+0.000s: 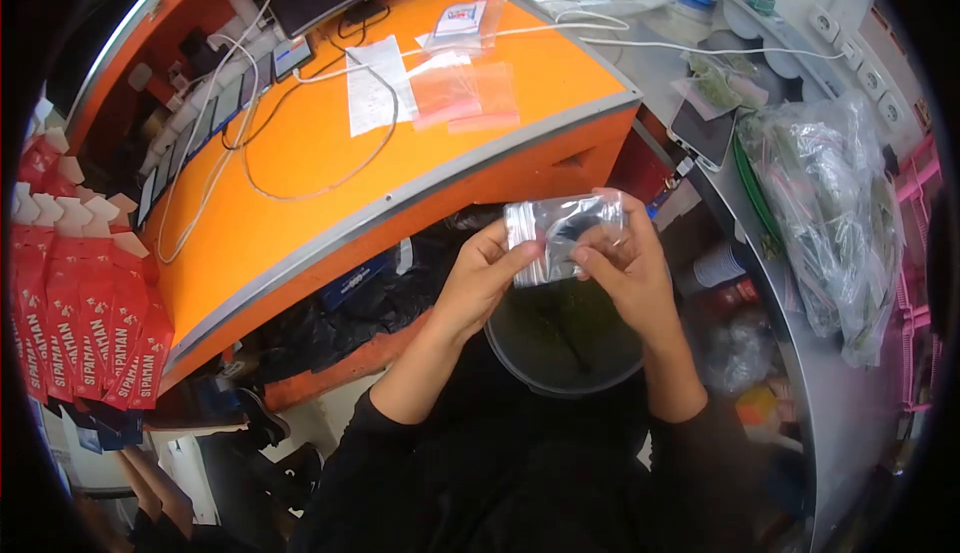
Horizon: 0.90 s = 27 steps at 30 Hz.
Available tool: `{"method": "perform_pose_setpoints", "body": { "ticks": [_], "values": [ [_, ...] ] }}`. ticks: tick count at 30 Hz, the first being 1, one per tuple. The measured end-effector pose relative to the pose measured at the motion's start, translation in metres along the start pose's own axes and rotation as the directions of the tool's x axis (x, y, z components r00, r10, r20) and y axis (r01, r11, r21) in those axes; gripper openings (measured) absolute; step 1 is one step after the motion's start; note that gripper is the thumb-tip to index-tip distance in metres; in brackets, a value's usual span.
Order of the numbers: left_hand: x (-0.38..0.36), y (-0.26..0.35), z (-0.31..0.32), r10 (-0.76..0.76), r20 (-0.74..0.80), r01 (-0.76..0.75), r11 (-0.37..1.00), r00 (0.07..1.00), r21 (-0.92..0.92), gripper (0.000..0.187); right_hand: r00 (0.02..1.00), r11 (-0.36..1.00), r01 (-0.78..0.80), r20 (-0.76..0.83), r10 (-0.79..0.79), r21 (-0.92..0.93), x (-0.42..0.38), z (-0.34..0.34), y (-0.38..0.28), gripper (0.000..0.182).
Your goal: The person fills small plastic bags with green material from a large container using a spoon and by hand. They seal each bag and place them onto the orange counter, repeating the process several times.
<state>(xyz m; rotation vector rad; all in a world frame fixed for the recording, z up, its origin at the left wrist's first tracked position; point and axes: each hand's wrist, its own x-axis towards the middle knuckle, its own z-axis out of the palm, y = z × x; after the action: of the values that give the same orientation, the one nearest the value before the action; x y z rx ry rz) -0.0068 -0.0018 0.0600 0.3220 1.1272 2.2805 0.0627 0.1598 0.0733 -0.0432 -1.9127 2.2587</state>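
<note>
A small clear plastic bag (562, 236) is stretched between both hands, with its thick whitish edge at the left. My left hand (482, 278) pinches that edge between thumb and fingers. At the bag's other side, my right hand (632, 263) grips the plastic, thumb in front and fingers partly behind it. Just below the hands is a round clear tub (510, 343) holding dark green material, with a dark, thin object lying in it. The bag covers part of the tub's far rim.
An orange desk (290, 168) with cables, papers and pink-edged bags (460, 98) curves ahead. Red packets (90, 313) stand at left. A large filled plastic bag (825, 193) rests on the grey counter (850, 433) at right. Another person's arm (160, 488) shows at lower left.
</note>
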Motion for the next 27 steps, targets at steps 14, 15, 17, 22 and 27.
{"method": "perform_pose_setpoints", "body": {
  "ticks": [14, 15, 17, 22, 27],
  "values": [
    [-0.006, -0.050, -0.023, -0.106, -0.029, 0.108, 0.985, 0.994, 0.133, 0.013, 0.905, 0.517, 0.268, 0.029, -0.424, -0.813, -0.023, 0.008, 0.036, 0.021],
    [-0.005, -0.054, -0.025, -0.078, -0.032, 0.083, 0.982, 0.996, 0.171, 0.013, 0.928, 0.551, 0.235, 0.016, -0.372, -0.801, -0.024, 0.017, 0.033, 0.020],
    [-0.003, -0.056, -0.024, -0.042, -0.051, 0.052, 0.975, 0.998, 0.214, 0.013, 0.950, 0.589, 0.201, 0.010, -0.312, -0.783, -0.023, 0.021, 0.034, 0.018],
    [-0.003, -0.054, -0.032, -0.101, 0.055, 0.072, 0.923, 0.993, 0.379, 0.018, 0.993, 0.923, -0.105, -0.084, 0.079, -0.370, -0.021, -0.001, 0.046, 0.013],
    [-0.006, -0.068, -0.025, 0.296, 0.132, -0.261, 0.450, 0.946, 0.854, 0.014, 0.939, 0.555, 0.074, -0.130, -0.319, -0.829, -0.015, 0.003, 0.061, 0.005]
  ]
}}
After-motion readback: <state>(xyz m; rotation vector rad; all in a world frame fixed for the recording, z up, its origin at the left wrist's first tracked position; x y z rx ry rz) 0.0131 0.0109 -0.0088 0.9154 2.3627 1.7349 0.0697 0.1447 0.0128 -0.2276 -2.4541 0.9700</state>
